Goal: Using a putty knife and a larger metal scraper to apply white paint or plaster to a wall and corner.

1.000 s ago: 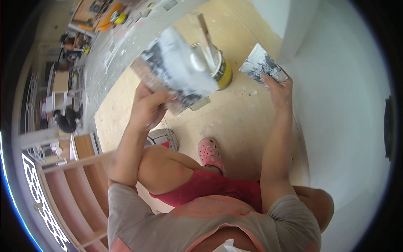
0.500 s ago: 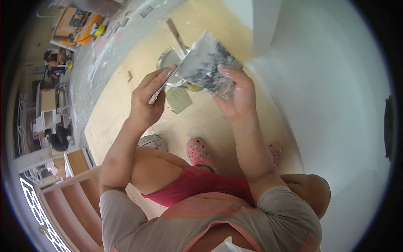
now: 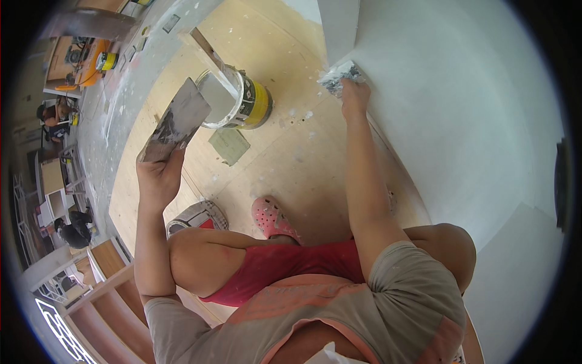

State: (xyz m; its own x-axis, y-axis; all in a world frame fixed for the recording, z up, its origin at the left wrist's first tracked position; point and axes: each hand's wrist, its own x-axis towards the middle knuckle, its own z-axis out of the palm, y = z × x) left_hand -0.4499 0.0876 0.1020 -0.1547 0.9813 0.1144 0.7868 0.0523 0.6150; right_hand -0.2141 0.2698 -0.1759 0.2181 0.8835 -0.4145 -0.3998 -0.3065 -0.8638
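My left hand [image 3: 159, 182] grips a flat grey putty scraper [image 3: 180, 118], raised with its broad blade pointing away from me; dark smears mark its face. Stretched forward, my right hand [image 3: 355, 97] is closed on a second putty scraper [image 3: 334, 80] coated with white paste. That scraper is low by the foot of the white wall [image 3: 461, 115], near a projecting corner [image 3: 338, 27]; whether it touches the surface I cannot tell. Between the hands stands a yellow-and-black bucket [image 3: 257, 108] of whitish paste, with a wooden stick [image 3: 212, 57] leaning in it.
An olive-green square sheet [image 3: 230, 145] lies before the bucket on the plywood floor [image 3: 303, 158]. Near my feet are a pink clog [image 3: 274, 217] and a grey fabric item [image 3: 203, 213]. Wooden shelving [image 3: 106, 309] stands at lower left. Other people [image 3: 57, 115] are far left.
My hands have moved apart. The right one has carried its scraper forward to the wall's foot; the left has drawn back left with its scraper. The bucket is now unobstructed.
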